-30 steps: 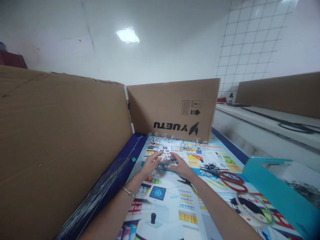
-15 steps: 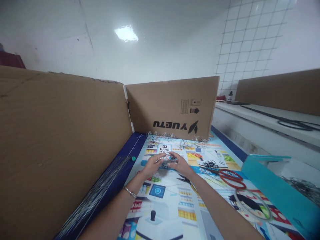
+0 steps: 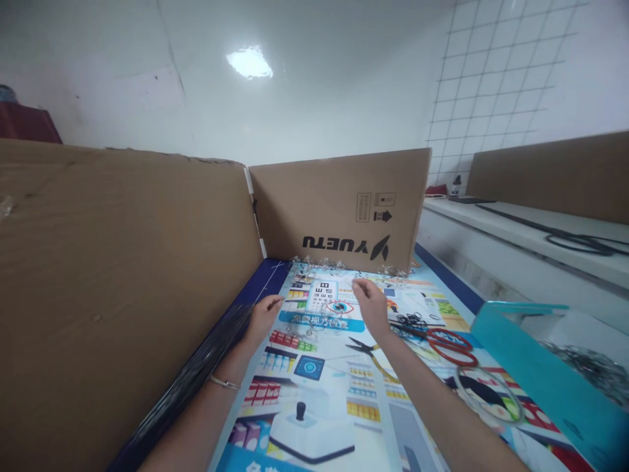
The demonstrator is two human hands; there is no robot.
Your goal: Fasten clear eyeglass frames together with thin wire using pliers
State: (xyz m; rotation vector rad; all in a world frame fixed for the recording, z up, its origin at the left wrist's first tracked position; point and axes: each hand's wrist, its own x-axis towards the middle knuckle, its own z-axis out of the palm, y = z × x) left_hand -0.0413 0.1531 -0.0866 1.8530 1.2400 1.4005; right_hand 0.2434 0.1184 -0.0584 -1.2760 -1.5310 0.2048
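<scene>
My left hand is raised beside a bundle of long thin wires, thumb and fingers pinched together. Across the printed mat, my right hand is also closed in a pinch, fingertips towards the cardboard. Whatever is in either pinch is too fine to make out. Between and below the hands, small bent wire pieces lie on the mat. Pliers with yellow handles rest open just below my right hand.
Red-handled scissors, small black loops and a clear ring lie to the right. A teal box holds tangled wire pieces. Cardboard panels wall the back and left; more wire pieces line the back panel.
My hands, close together over the mat before, have moved apart: the left towards the wire bundle, the right up and to the right. The eye picture and pliers are now uncovered.
</scene>
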